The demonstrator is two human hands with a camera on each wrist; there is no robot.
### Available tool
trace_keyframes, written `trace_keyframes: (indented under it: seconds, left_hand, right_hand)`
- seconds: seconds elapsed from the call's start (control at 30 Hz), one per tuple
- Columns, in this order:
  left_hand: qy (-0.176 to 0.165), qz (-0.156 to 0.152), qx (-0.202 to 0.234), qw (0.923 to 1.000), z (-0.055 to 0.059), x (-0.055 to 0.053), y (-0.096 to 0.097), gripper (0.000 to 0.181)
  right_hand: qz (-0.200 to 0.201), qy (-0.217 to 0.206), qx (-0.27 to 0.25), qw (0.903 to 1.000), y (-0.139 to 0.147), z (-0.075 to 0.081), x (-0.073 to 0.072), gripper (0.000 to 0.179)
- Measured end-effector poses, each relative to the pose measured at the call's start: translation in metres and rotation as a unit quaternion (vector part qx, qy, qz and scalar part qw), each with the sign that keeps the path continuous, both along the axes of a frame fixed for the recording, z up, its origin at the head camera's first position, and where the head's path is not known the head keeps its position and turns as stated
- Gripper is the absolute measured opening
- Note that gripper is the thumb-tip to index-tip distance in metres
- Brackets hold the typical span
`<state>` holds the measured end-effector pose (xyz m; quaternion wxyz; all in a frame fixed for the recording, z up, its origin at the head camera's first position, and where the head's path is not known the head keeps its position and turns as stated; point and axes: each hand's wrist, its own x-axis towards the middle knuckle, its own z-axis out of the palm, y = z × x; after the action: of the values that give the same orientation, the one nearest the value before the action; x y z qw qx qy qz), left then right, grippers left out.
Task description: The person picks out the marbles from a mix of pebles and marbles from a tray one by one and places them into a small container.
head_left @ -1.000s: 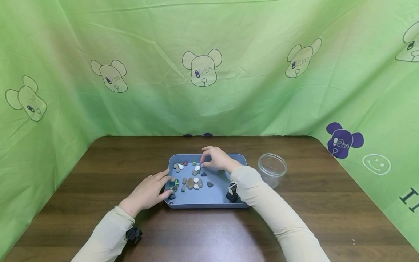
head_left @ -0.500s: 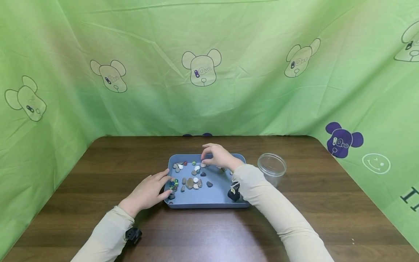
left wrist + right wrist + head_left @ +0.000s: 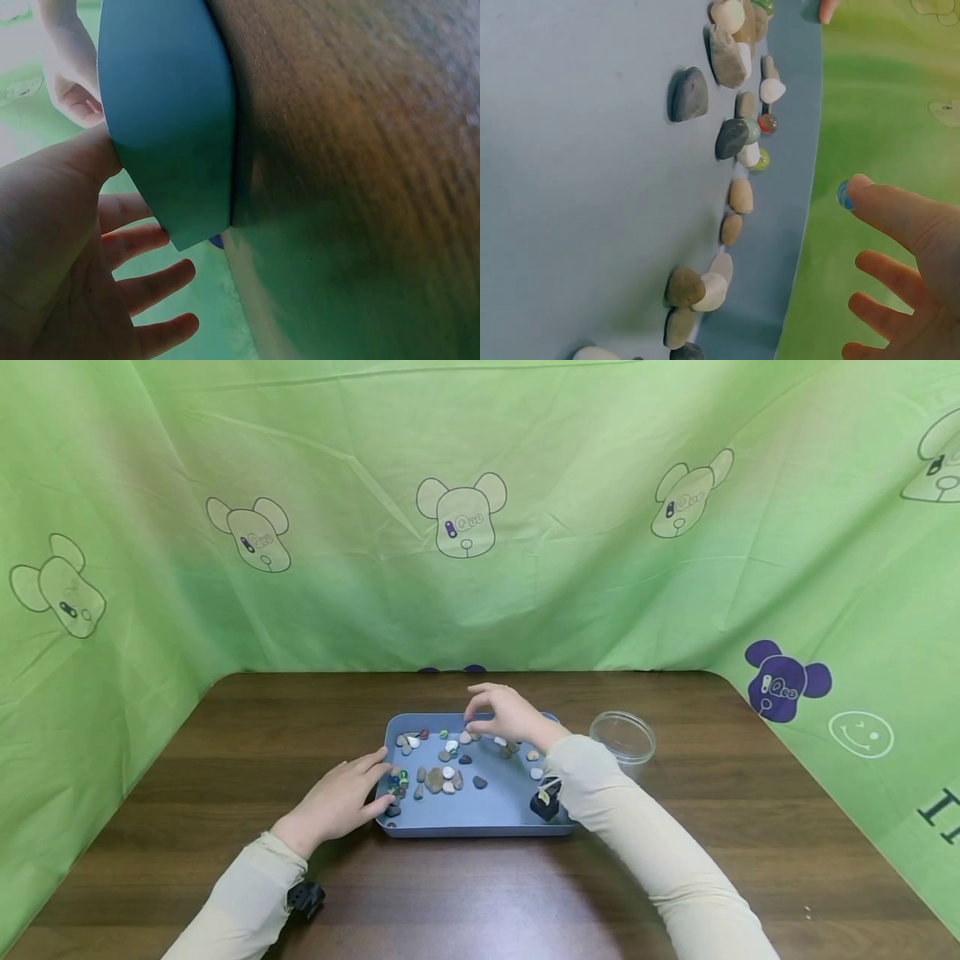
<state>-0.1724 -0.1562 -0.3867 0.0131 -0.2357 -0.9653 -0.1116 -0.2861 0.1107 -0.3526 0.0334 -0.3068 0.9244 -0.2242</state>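
Observation:
My right hand point(image 3: 512, 717) is raised above the far side of a blue tray point(image 3: 480, 831). In the right wrist view it pinches a small blue marble point(image 3: 844, 196) at the thumb tip, the other fingers spread apart. My left hand point(image 3: 337, 797) rests at the tray's left rim, its fingers loosely extended, with the thumb and fingertips at the edge in the left wrist view. Inside the tray lie loose pebbles, among them a dark one point(image 3: 480, 782) and a large brown one point(image 3: 435, 780). Green and blue marbles point(image 3: 403, 776) gather near the left fingers.
A clear round jar point(image 3: 622, 739) stands on the brown wooden table point(image 3: 225, 777), just right of the tray. Green printed cloth point(image 3: 360, 610) surrounds the table at the back and sides. Pebbles point(image 3: 505, 746) line the tray's far side beneath my right forearm.
My right hand has risen slightly and shifted right and away, uncovering a pale pebble and others on the tray's right. The left hand has stayed in place.

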Motion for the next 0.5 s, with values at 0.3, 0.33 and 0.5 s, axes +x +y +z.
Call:
trace_keyframes:
  seconds: [0.3, 0.33, 0.5]
  left_hand:
    - [-0.005, 0.002, -0.001, 1.0, 0.0, 0.001, 0.0, 0.047]
    - [-0.005, 0.003, -0.001, 1.0, 0.0, 0.001, 0.0, 0.047]
    - [-0.007, 0.005, -0.002, 1.0, -0.001, 0.0, 0.001, 0.047]
  right_hand:
    - [0.008, 0.008, -0.012, 0.9999, 0.008, 0.003, 0.001, 0.011]
    - [0.009, 0.01, -0.014, 0.9998, 0.009, 0.004, 0.001, 0.011]
    - [0.01, 0.022, -0.025, 0.9994, 0.015, 0.007, 0.003, 0.01]
